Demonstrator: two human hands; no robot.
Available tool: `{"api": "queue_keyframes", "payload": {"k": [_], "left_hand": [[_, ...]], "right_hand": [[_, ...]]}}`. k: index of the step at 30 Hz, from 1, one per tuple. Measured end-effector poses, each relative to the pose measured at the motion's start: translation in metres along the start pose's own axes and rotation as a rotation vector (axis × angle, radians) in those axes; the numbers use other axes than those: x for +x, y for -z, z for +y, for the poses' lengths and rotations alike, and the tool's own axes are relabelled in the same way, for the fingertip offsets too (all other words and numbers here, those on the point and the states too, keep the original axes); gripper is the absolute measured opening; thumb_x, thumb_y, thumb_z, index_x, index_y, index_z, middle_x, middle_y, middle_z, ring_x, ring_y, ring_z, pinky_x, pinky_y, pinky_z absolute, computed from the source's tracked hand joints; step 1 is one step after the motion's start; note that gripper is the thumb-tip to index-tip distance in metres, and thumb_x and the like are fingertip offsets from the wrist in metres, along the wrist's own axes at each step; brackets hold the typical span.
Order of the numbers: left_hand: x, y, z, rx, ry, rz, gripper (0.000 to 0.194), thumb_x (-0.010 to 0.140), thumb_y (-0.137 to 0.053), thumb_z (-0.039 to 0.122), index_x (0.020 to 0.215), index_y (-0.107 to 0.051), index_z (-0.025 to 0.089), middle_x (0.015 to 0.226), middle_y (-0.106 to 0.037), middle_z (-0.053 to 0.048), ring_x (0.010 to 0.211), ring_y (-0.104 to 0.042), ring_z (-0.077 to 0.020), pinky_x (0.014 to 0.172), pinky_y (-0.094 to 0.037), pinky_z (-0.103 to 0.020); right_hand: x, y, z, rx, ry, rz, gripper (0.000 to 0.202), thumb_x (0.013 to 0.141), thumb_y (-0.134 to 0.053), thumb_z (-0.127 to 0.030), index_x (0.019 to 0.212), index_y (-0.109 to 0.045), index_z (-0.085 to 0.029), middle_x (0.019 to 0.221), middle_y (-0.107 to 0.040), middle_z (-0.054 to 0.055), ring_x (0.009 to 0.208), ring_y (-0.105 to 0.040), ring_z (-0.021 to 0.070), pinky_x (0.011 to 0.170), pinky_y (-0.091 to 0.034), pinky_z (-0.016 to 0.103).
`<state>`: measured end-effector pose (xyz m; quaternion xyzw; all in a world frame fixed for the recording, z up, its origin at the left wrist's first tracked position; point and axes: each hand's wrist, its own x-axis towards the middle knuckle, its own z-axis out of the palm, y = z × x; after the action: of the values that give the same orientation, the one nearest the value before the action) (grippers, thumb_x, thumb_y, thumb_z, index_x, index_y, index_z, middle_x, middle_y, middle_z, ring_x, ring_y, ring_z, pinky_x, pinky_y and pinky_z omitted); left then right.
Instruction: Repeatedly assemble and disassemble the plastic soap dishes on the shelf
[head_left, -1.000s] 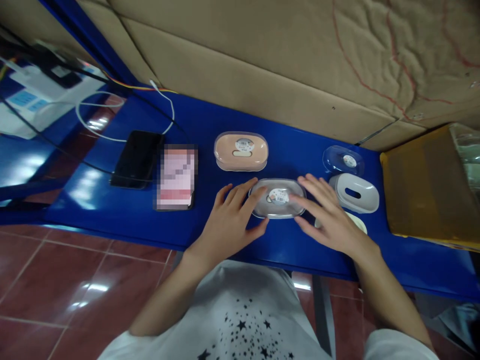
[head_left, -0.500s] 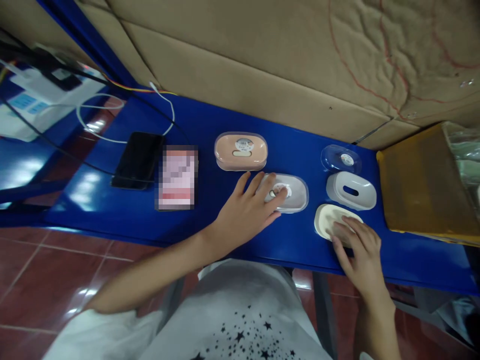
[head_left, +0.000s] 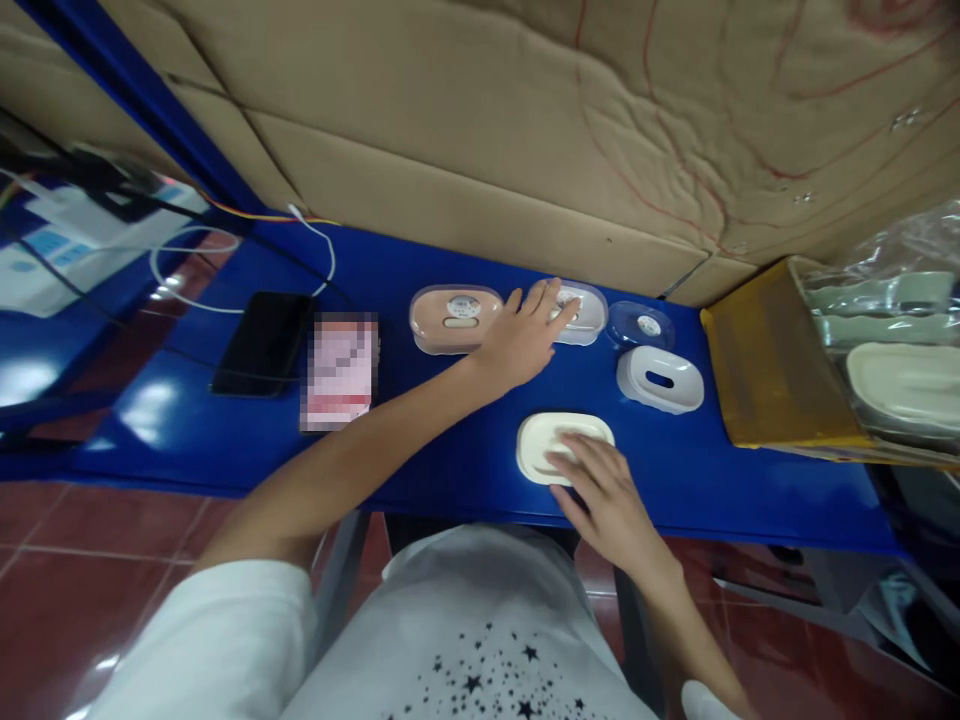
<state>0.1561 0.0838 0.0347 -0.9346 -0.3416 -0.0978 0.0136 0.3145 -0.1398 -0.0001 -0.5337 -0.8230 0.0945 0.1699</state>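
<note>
The cream oval piece [head_left: 534,450] is set flat at the near side of the blue counter [head_left: 457,455], with its long axis running left to right. It is reached from its right end by the right hand [head_left: 611,495], which is much the nearer of the two; from that hand the piece lies to the left and slightly far. Its right part is covered by the fingers, and the thumb is held by the near rim, but whether the piece is gripped or only touched cannot be told. The left hand [head_left: 521,345] is stretched to the far side, its fingers spread over the left part of a pale box with a clear cover [head_left: 591,322]; a firm hold there cannot be confirmed either. The peach box [head_left: 439,320] is partly hidden behind that hand, to its left. To the right of the pale box, a loose clear cover [head_left: 626,325] is seen, with a white slotted piece [head_left: 684,388] placed just nearer.
</note>
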Motion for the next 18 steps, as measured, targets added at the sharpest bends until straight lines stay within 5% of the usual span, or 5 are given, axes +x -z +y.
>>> {"api": "queue_keyframes", "payload": {"k": [4, 7, 12, 15, 18], "left_hand": [[-0.046, 0.008, 0.005, -0.083, -0.08, 0.111, 0.057, 0.109, -0.054, 0.019, 0.165, -0.044, 0.014, 0.171, -0.043, -0.022, 0.157, -0.045, -0.0379, 0.125, -0.039, -0.056], [-0.103, 0.011, 0.011, -0.226, -0.129, 0.127, 0.053, 0.112, -0.053, 0.043, 0.159, -0.052, 0.017, 0.159, -0.057, -0.02, 0.144, -0.058, -0.0357, 0.116, -0.051, -0.053], [-0.177, -0.004, 0.01, -0.209, -0.09, 0.072, 0.046, 0.112, -0.053, 0.04, 0.155, -0.057, 0.025, 0.163, -0.054, -0.017, 0.148, -0.055, -0.0377, 0.119, -0.048, -0.061], [-0.193, -0.014, 0.012, -0.211, -0.037, 0.056, 0.045, 0.113, -0.05, 0.038, 0.157, -0.056, 0.028, 0.162, -0.056, -0.016, 0.15, -0.055, -0.0368, 0.122, -0.045, -0.063], [-0.194, -0.017, 0.017, -0.225, 0.017, 0.072, 0.042, 0.112, -0.054, 0.038, 0.153, -0.059, 0.029, 0.163, -0.054, -0.016, 0.151, -0.054, -0.0371, 0.124, -0.043, -0.064]], "right_hand": [[0.033, 0.006, -0.003, -0.022, 0.127, -0.137, 0.057, 0.111, -0.052, -0.03, 0.167, -0.039, -0.026, 0.177, -0.039, 0.013, 0.167, -0.031, 0.0298, 0.132, -0.037, 0.063], [0.04, 0.026, 0.016, -0.085, 0.147, -0.142, 0.059, 0.112, -0.053, -0.037, 0.168, -0.037, -0.028, 0.179, -0.033, 0.012, 0.168, -0.025, 0.0306, 0.135, -0.028, 0.067], [0.009, 0.058, 0.084, -0.291, -0.215, 0.102, 0.06, 0.11, -0.057, -0.045, 0.166, -0.042, -0.03, 0.176, -0.041, 0.013, 0.164, -0.036, 0.0383, 0.131, -0.026, 0.072], [-0.012, 0.06, 0.117, -0.357, -0.334, 0.162, 0.058, 0.109, -0.058, -0.045, 0.163, -0.048, -0.025, 0.171, -0.048, 0.017, 0.157, -0.046, 0.0426, 0.126, -0.031, 0.074], [-0.019, 0.054, 0.126, -0.359, -0.281, 0.172, 0.042, 0.11, -0.057, -0.036, 0.151, -0.063, -0.026, 0.15, -0.07, 0.013, 0.138, -0.065, 0.0367, 0.119, -0.041, 0.065]]}}
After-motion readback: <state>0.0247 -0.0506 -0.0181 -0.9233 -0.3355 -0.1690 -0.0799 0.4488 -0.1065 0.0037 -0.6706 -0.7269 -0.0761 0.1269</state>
